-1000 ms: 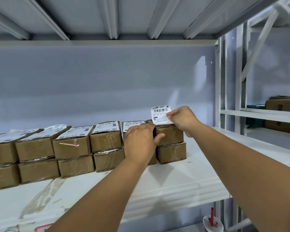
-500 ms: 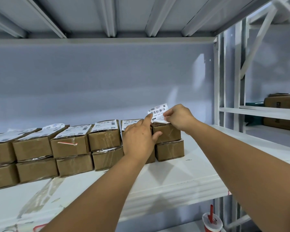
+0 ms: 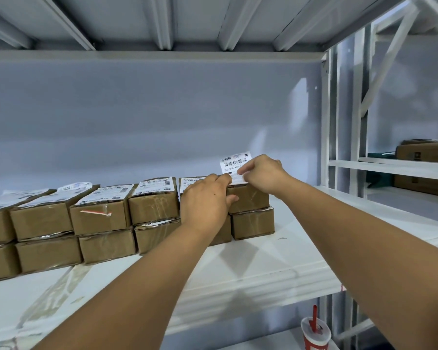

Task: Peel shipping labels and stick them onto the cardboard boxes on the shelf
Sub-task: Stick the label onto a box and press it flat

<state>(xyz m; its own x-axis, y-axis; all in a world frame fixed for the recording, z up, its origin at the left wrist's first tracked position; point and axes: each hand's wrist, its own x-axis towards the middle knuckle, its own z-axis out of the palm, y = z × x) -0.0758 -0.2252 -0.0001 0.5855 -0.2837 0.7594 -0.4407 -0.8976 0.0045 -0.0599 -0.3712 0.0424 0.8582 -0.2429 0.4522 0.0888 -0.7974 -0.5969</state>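
Fingers of the right grip pinch the shipping label at its lower right edge. The sheet stands up off the top box with its barcode facing the camera and its bottom edge lying on the box lid. The left grip lies just beside, fingers stretched flat onto that bottom edge (thumb against the box front). This box caps the rightmost stack in a row of labelled boxes on the white shelf.
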